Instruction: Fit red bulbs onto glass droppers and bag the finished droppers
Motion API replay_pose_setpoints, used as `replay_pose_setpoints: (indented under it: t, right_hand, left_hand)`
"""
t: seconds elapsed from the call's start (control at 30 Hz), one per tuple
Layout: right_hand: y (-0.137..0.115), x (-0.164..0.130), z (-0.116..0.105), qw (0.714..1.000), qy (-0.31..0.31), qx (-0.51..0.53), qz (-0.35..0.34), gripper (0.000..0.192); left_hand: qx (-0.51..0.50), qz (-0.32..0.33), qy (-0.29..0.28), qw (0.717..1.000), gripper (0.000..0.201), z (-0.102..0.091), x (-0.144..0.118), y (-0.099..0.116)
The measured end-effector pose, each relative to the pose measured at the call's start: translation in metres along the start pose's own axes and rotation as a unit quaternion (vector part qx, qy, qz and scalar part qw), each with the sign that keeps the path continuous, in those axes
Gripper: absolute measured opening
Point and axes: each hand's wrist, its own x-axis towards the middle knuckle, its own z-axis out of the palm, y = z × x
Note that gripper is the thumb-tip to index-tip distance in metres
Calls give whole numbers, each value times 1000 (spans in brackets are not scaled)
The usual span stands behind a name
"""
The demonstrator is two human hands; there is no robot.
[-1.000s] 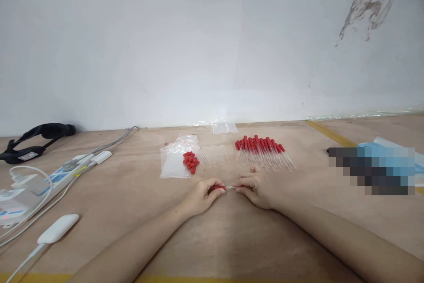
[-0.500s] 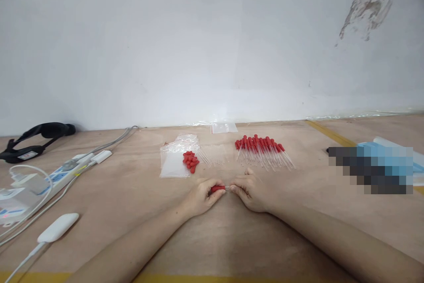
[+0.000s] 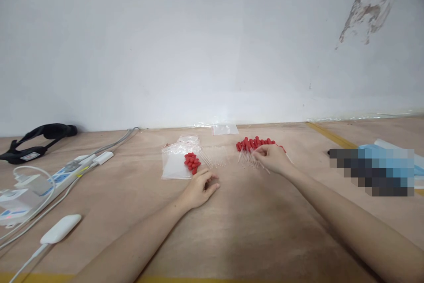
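Note:
My left hand (image 3: 201,189) rests on the table with its fingers loosely curled and apart, nothing in them. Just behind it lies a small heap of loose red rubber bulbs (image 3: 192,162). To the right of those, several thin clear tubes (image 3: 212,157) lie side by side. My right hand (image 3: 271,158) is at the row of assembled red-bulbed droppers (image 3: 261,141), its thumb and fingers pinched on a dropper (image 3: 247,145) with the bulb pointing up and left. The hand covers part of the row.
Clear plastic bags (image 3: 174,159) lie beside the bulbs, and another bag (image 3: 225,129) sits by the wall. At the left are a power strip (image 3: 61,179) with cables, a white charger (image 3: 61,228) and a black headset strap (image 3: 39,141). A blue item (image 3: 371,152) lies far right, partly blurred.
My hands have come apart. The right one has carried the dropper away from the left hand to the row at the back right; the left has let go of the red bulb and opened.

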Motion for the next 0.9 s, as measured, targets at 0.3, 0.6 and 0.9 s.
replay_pose_setpoints:
  t: [0.3,0.6,0.9]
  right_hand:
    - [19,41,25,975,105,-152,120,26]
    - [5,33,31,964,109,-226,87,26]
    - [-47,21,64,981,0,-189,-34,22]
  left_hand:
    - [6,5,-11,1000,14,-1,1,2]
    - [14,6,-10,1000,14,2,-1,2]
    - [238,-33,216,946,15,-25,13,-28]
